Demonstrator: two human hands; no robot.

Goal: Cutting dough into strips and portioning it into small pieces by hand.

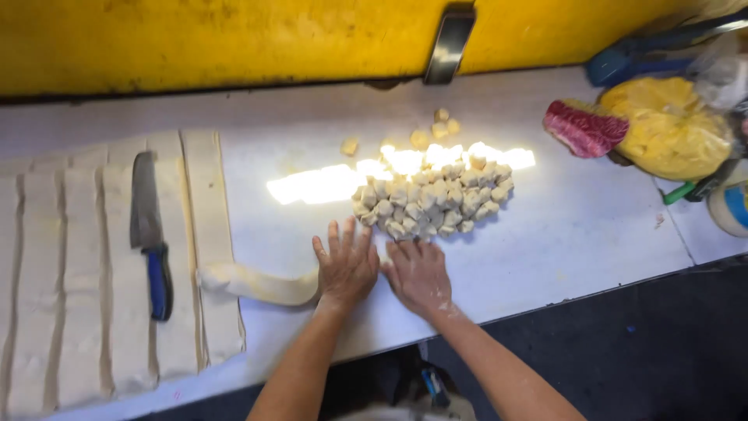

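My left hand [345, 265] and my right hand [418, 274] lie flat, side by side, on a white counter [576, 226], fingers spread. A rope of pale dough [257, 283] runs out from under my left palm toward the left. Just beyond my fingertips sits a heap of several small cut dough pieces [432, 199]. A few loose pieces [436, 129] lie farther back. A sheet of dough cut into long strips [86, 273] covers the counter's left part, and a knife with a blue handle [150, 234] rests on it.
A yellow wall [234, 39] with a metal bracket [449, 43] rises behind the counter. At the right stand a yellow bag [670, 129], a red-and-white cloth [583, 129], a blue object [623, 62] and a tape roll [732, 206]. The counter's front edge drops to a dark floor [647, 351].
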